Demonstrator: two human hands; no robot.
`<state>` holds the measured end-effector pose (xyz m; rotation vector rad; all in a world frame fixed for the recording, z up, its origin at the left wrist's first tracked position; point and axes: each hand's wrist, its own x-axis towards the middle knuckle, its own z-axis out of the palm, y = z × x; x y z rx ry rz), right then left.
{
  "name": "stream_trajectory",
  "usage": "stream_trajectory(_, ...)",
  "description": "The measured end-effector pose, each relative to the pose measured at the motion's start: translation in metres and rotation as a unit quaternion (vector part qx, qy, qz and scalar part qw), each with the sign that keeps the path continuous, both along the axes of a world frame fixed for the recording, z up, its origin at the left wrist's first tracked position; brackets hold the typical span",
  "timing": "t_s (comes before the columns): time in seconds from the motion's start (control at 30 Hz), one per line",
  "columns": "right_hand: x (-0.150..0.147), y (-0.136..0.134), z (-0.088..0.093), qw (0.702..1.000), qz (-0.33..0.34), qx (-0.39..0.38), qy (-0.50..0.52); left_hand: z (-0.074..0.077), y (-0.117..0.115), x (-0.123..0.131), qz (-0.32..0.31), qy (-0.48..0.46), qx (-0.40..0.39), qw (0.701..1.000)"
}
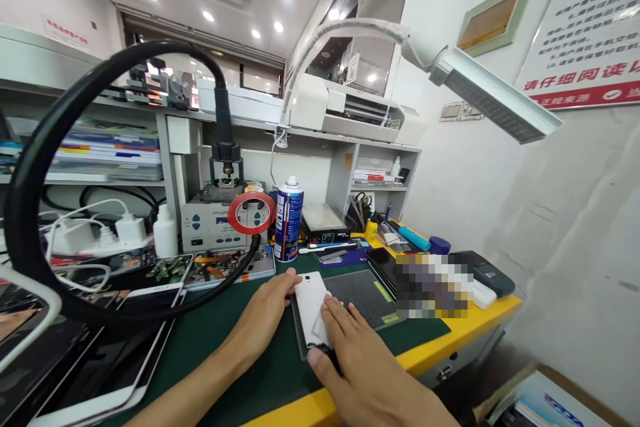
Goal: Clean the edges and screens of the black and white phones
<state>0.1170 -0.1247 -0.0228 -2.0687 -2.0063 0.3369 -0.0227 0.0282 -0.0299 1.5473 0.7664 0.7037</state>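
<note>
A white phone (pixel 311 300), its back with a camera at the top facing up, lies on a dark perforated mat (pixel 367 295) on the green work surface. My left hand (pixel 270 310) is at the phone's upper left edge, thumb and fingertips holding it there. Over the lower right part of the phone, my right hand (pixel 360 360) presses with its fingers laid on a small white cloth or sheet (pixel 321 327); the thumb is at the bottom edge. The underside of the phone is hidden.
Tablets (pixel 115 353) lie at the left under a looped black hose (pixel 30 213). A blue spray can (pixel 289 220), red tape roll (pixel 251 213) and tray of parts (pixel 225 267) stand behind. A black phone (pixel 383 270) lies right. A white lamp (pixel 500 93) hangs above.
</note>
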Motion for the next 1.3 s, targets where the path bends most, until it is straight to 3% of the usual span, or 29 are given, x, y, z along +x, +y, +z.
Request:
stream_trajectory(0.43,0.013,0.076,0.001,0.999,0.001,-0.005,-0.036,-0.010,0.008,0.003,0.003,-0.034,0.013,0.999)
stream_trajectory(0.63,0.001,0.095,0.007,0.998,0.007,-0.002,-0.066,-0.007,0.005,0.000,0.011,-0.031,0.029,0.999)
stream_trajectory(0.97,-0.020,0.082,0.015,0.997,0.047,-0.001,-0.057,0.000,0.005,-0.002,-0.017,-0.046,0.000,0.999)
stream_trajectory(1.3,-0.030,0.036,0.011,0.998,0.036,-0.030,-0.043,-0.008,0.010,0.001,0.013,-0.039,-0.019,0.999)
